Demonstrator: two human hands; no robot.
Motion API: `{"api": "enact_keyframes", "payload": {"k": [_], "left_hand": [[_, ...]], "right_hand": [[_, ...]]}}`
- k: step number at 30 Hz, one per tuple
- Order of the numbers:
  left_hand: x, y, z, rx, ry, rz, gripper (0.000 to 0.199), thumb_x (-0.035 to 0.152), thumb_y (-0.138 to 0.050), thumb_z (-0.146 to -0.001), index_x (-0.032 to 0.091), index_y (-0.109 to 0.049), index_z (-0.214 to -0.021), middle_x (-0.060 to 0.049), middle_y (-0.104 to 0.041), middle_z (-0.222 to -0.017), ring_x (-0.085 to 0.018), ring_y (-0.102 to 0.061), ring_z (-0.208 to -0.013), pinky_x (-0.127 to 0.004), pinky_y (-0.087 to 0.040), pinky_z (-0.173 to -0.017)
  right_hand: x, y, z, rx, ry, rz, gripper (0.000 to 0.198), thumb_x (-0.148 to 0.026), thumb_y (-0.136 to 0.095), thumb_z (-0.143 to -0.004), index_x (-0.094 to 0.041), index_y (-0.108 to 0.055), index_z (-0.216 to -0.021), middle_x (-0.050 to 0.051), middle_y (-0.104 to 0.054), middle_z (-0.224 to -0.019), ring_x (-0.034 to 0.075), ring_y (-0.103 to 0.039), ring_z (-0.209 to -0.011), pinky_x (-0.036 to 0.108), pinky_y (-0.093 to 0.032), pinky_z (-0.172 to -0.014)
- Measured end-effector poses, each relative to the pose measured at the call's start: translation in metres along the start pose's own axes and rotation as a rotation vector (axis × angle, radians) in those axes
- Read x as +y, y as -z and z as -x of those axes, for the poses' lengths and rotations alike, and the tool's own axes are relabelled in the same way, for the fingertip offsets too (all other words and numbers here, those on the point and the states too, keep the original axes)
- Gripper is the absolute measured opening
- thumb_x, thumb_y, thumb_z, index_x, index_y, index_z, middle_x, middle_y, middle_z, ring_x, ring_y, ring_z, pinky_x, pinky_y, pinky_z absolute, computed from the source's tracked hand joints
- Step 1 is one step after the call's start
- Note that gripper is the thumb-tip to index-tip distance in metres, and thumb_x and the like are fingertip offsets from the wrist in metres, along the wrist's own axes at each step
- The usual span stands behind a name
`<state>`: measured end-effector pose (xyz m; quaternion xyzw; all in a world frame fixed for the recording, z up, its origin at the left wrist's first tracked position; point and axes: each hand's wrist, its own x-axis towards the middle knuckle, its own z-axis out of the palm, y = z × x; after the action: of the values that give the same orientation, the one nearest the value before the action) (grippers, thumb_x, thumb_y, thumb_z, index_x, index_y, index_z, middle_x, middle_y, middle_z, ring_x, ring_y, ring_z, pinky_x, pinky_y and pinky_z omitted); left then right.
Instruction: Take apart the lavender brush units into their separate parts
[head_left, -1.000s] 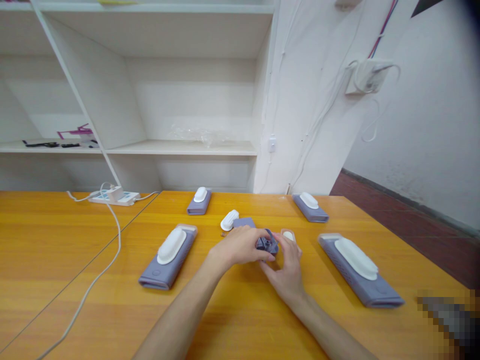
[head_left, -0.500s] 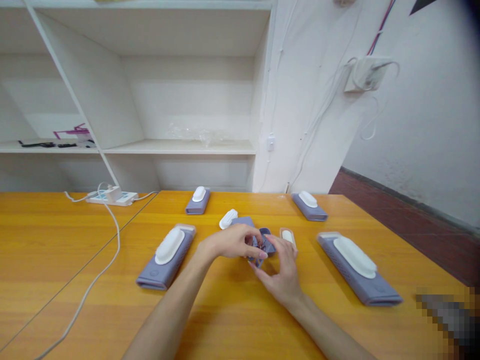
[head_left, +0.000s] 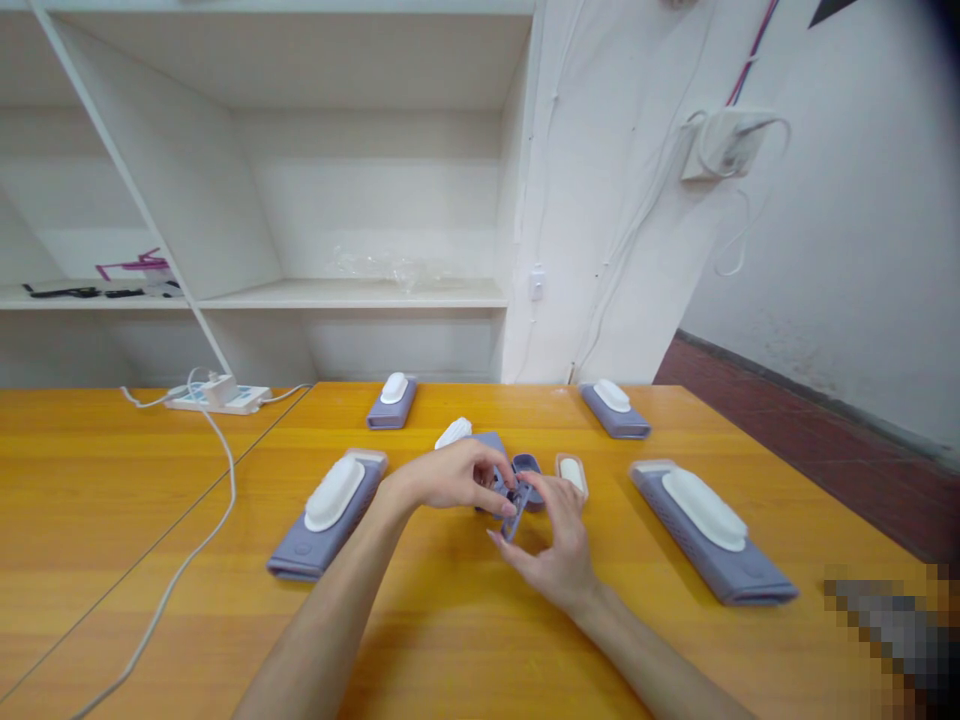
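Between my hands is a small purple-grey plastic piece [head_left: 516,518], tilted above the table. My left hand [head_left: 461,478] reaches over from the left, its thumb and fingers closed on the piece's upper side. My right hand [head_left: 561,545] grips the piece's edges between thumb and fingers. Its inner details are too small to make out. Just behind lie a purple-grey rounded part [head_left: 531,466] and another purple-grey part [head_left: 491,440], partly covered by my left hand. A white ribbed piece [head_left: 454,433] rests beyond that hand, and a pale-rimmed white oval part [head_left: 572,472] is beside my right fingers.
Purple-grey cases with white oval tops stand around my hands: near left [head_left: 326,520], near right [head_left: 712,535], far left [head_left: 391,402] and far right [head_left: 615,410]. A white cable [head_left: 231,480] crosses the wooden table [head_left: 450,640] from a power strip [head_left: 225,398].
The plastic piece has turned more upright in my hands. My fingers have shifted slightly around it, and the whole view has moved a little.
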<state>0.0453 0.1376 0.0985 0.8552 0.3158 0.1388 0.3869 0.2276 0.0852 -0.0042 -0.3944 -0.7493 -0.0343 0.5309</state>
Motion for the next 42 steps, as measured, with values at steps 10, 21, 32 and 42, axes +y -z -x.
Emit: {"api": "enact_keyframes", "payload": {"k": [10, 21, 32, 42], "left_hand": [[0.0, -0.014, -0.009, -0.022, 0.156, 0.017, 0.039, 0.038, -0.038, -0.087, 0.014, -0.056, -0.063, 0.002, -0.05, -0.046, -0.008, -0.047, -0.041, -0.017, -0.035, -0.042], [-0.024, -0.012, -0.012, 0.032, 0.346, 0.324, 0.066, 0.076, -0.028, -0.077, 0.016, -0.052, -0.092, 0.004, -0.05, -0.048, -0.01, -0.044, -0.035, -0.021, -0.036, -0.039], [-0.023, 0.003, 0.002, 0.26, 0.322, 0.285, 0.054, 0.063, -0.054, -0.074, 0.019, -0.044, -0.103, 0.004, -0.051, -0.068, -0.011, -0.052, -0.056, -0.021, -0.045, -0.044], [-0.033, 0.015, -0.002, 0.482, 0.392, 0.278, 0.055, 0.065, -0.05, -0.076, 0.014, -0.054, -0.095, -0.001, -0.056, -0.068, -0.011, -0.056, -0.053, -0.023, -0.048, -0.044]], "right_hand": [[0.007, -0.002, 0.003, 0.08, 0.192, 0.082, 0.053, -0.018, -0.066, -0.077, -0.021, -0.045, -0.125, 0.012, -0.059, -0.12, 0.027, -0.052, -0.11, 0.048, -0.039, -0.092], [0.017, 0.003, 0.001, 0.159, 0.128, 0.281, 0.058, -0.02, -0.067, -0.078, -0.022, -0.042, -0.129, 0.012, -0.058, -0.121, 0.027, -0.05, -0.114, 0.05, -0.033, -0.097], [0.033, -0.009, 0.004, -0.007, -0.146, 0.399, 0.066, -0.045, -0.057, -0.083, -0.015, -0.034, -0.136, 0.017, -0.051, -0.125, 0.031, -0.042, -0.121, 0.058, -0.021, -0.103], [0.034, -0.008, 0.003, -0.028, -0.122, 0.353, 0.064, -0.038, -0.052, -0.086, -0.018, -0.027, -0.141, 0.014, -0.052, -0.127, 0.029, -0.043, -0.12, 0.058, -0.018, -0.105]]}}
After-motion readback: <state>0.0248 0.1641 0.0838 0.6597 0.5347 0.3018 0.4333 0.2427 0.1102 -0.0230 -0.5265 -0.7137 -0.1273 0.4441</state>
